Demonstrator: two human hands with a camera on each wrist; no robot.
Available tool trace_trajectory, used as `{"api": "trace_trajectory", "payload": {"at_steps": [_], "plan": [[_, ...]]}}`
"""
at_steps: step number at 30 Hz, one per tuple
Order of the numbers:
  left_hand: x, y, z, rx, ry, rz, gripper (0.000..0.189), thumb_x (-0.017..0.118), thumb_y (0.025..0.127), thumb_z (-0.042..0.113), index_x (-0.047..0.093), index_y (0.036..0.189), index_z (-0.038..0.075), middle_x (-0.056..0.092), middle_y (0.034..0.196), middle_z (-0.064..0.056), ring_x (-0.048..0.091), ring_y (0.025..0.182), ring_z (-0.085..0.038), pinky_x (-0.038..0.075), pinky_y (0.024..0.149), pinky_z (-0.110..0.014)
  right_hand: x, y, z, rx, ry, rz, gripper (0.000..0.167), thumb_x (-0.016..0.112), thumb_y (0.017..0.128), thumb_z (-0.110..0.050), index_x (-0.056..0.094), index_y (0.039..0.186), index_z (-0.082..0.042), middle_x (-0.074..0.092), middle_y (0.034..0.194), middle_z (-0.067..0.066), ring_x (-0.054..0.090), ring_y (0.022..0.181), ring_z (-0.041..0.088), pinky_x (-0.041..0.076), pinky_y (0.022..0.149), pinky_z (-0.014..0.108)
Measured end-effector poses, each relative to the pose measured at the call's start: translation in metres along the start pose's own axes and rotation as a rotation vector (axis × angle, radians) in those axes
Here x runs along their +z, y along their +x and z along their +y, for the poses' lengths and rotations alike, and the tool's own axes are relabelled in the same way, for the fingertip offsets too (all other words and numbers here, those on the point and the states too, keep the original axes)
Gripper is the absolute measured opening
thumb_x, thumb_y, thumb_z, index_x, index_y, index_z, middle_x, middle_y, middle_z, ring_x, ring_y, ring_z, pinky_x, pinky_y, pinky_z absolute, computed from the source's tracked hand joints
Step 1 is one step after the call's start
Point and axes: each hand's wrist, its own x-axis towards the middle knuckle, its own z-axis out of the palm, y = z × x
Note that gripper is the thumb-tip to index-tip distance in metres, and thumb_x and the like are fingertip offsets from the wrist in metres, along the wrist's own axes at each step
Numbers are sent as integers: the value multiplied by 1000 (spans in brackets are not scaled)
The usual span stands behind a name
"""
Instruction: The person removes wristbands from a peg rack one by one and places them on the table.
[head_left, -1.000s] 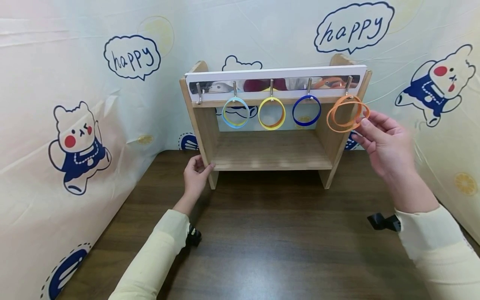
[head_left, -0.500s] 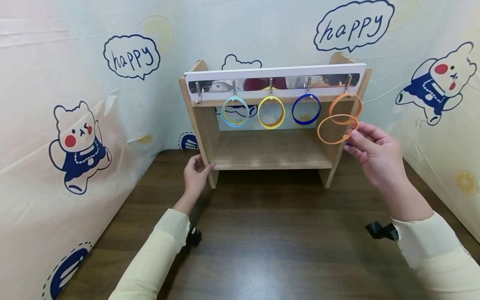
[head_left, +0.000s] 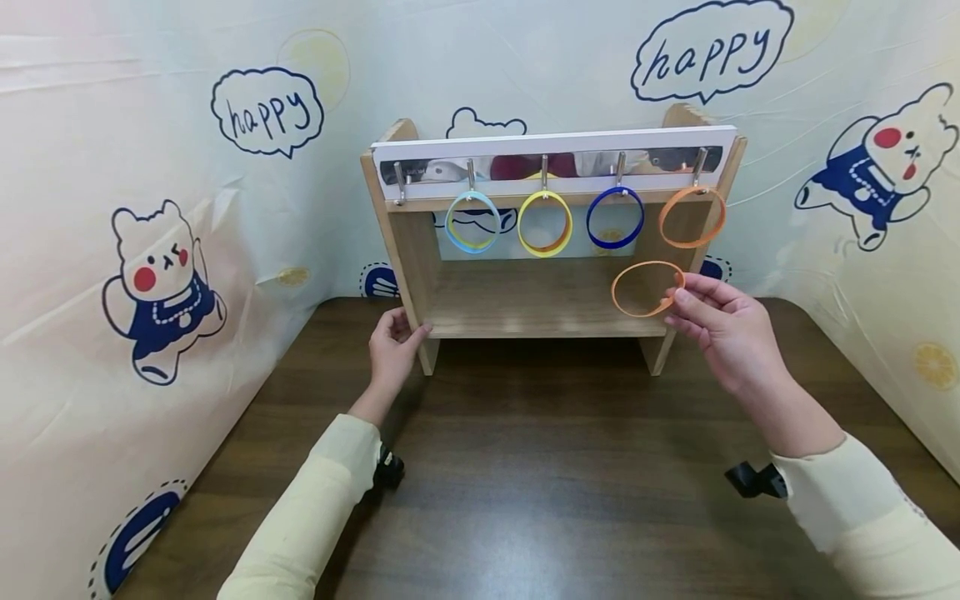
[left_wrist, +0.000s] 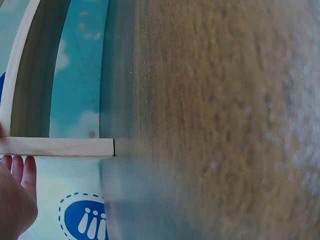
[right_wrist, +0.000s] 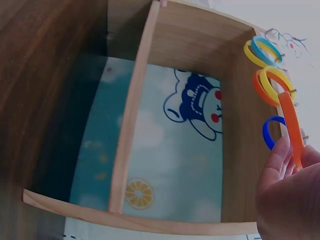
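Observation:
My left hand [head_left: 392, 354] grips the lower left side panel of a wooden rack [head_left: 547, 300], thumb in front and fingers around the outer face. In my right hand [head_left: 731, 337] an orange ring [right_wrist: 291, 127] is pinched between thumb and fingers, in front of the rack's right part. Above it another orange ring [head_left: 692, 244] hangs on the rightmost hook. To its left hang a dark blue ring [head_left: 617, 245], a yellow ring [head_left: 546, 252] with an orange one behind it, and a light blue ring [head_left: 472, 249] with a yellow one behind it.
The leftmost hook [head_left: 399, 185] bears no ring. The hooks sit on a white strip [head_left: 555, 140] with a mirror-like band. A dark wooden table [head_left: 540, 467] lies under the rack, and a printed cloth [head_left: 165, 108] closes off the back and sides.
The orange ring in my right hand has moved down and left, away from the rightmost hook and the orange ring hanging there. My left hand stays on the rack.

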Motion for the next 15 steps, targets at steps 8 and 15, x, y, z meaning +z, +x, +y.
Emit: {"api": "trace_trajectory", "payload": {"at_steps": [8, 15], "plan": [[0, 7, -22, 3, -14, 23, 42, 77, 85, 11, 57, 119, -3, 60, 114, -19, 59, 104, -26, 51, 90, -34, 2, -3, 16, 29, 8, -56, 16, 62, 92, 5, 70, 102, -3, 71, 93, 9, 69, 85, 17, 56, 76, 28], [1, 6, -24, 24, -11, 49, 37, 77, 84, 10, 59, 114, -2, 61, 109, -16, 60, 99, -22, 53, 87, -32, 6, -4, 29, 77, -33, -79, 16, 61, 93, 3, 70, 102, -6, 71, 93, 8, 69, 85, 16, 56, 77, 28]]}}
